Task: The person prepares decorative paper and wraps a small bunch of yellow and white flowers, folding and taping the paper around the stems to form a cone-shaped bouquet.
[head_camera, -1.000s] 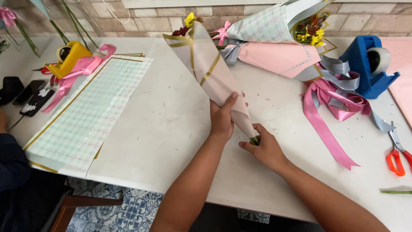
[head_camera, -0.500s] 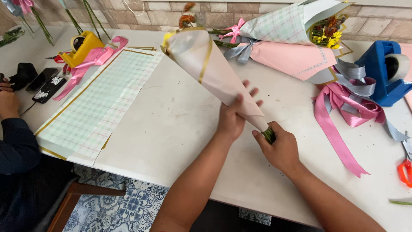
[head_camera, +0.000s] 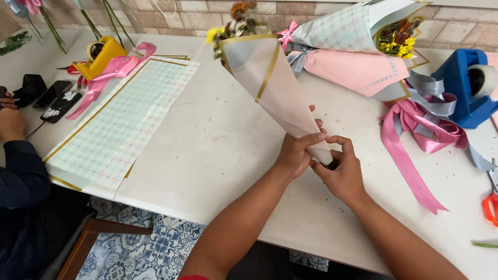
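Hands first: my left hand [head_camera: 294,153] is wrapped around the narrow end of the paper cone [head_camera: 277,91], fingers clenched over it, and my right hand [head_camera: 343,173] pinches the same tip from the other side, so both grasp the cone where the stems gather. I hold it there, it seems, to keep the wrap from unrolling. The cone rises tilted away from me above the middle of the table [head_camera: 223,155], its gold-edged mouth open at the far end, with small yellow and orange flowers [head_camera: 231,23] showing inside.

To my left, near the front edge, a checked sheet [head_camera: 119,124] lies flat. Beyond it a yellow tape dispenser [head_camera: 104,52] sits by pink ribbon, toward the far left corner. Another person's sleeve [head_camera: 21,171] rests at the left edge near two phones [head_camera: 54,101].

Right of my hands, pink and grey ribbons [head_camera: 415,135] trail across the surface. Along the far edge lie finished bouquets [head_camera: 353,52], and a blue dispenser [head_camera: 464,88] stands beside them.
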